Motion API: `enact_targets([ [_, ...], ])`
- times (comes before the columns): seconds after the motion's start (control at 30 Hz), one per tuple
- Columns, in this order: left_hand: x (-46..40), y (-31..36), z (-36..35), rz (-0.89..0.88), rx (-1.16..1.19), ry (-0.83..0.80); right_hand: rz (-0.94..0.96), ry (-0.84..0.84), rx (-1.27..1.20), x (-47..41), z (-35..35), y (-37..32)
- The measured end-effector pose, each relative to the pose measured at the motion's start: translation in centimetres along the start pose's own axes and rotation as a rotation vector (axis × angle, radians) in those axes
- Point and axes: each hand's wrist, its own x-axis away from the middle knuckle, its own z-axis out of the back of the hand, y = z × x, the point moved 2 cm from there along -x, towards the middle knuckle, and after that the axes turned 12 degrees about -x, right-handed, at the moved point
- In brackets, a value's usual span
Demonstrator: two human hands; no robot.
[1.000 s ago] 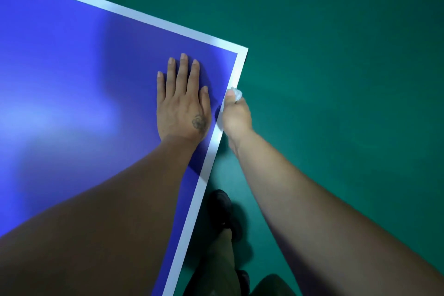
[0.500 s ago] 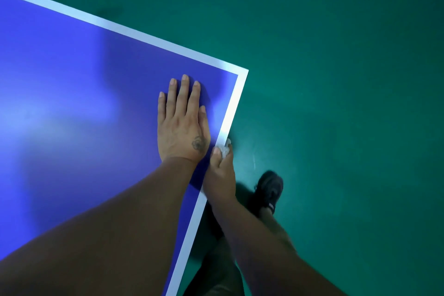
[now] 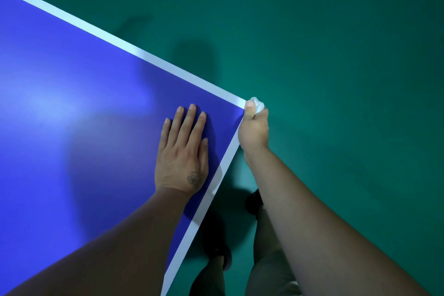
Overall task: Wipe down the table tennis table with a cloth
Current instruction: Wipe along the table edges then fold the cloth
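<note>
My left hand [image 3: 181, 156] lies flat on the desk [image 3: 72, 127]; my right hand [image 3: 254, 125] grips the cloth [image 3: 257, 104] at the corner; overshooting risks slipping off.

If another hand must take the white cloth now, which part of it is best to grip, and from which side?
I would pinch the bunched tip of the white cloth, the only part showing, above the thumb of the right hand. Come from the far side, over the green floor: the fist wraps the rest, and the table corner blocks the left. The left hand lies flat on the table.
</note>
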Motion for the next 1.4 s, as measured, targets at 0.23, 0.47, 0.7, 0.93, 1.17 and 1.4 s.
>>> enact_targets([
  [0.23, -0.6, 0.5, 0.9, 0.091, 0.069, 0.03, 0.104, -0.399, 0.389, -1.6, 4.4, -2.1],
  [0.47, -9.7, 0.9, 0.2, 0.837, 0.074, -0.046, 0.07, -0.662, 0.695, -4.1, 6.4, -5.3],
  [0.7, -11.2, 1.4, -1.3, 0.976, -0.083, -0.164, 0.017, -0.866, 0.851, -6.4, 5.0, -7.1],
  [0.93, -11.7, 1.4, -1.6, 0.986, -0.1, -0.178, 0.063, -1.064, 0.94, -7.9, -4.4, -9.0],
  [1.17, -12.2, 1.4, -1.8, 0.985, -0.136, -0.197, 0.102, -1.127, 0.893, -9.1, -10.8, -8.3],
  [1.4, -12.0, 1.5, -1.6, 0.975, -0.152, -0.204, 0.043, -1.2, 0.897, -8.9, -3.8, -8.5],
])
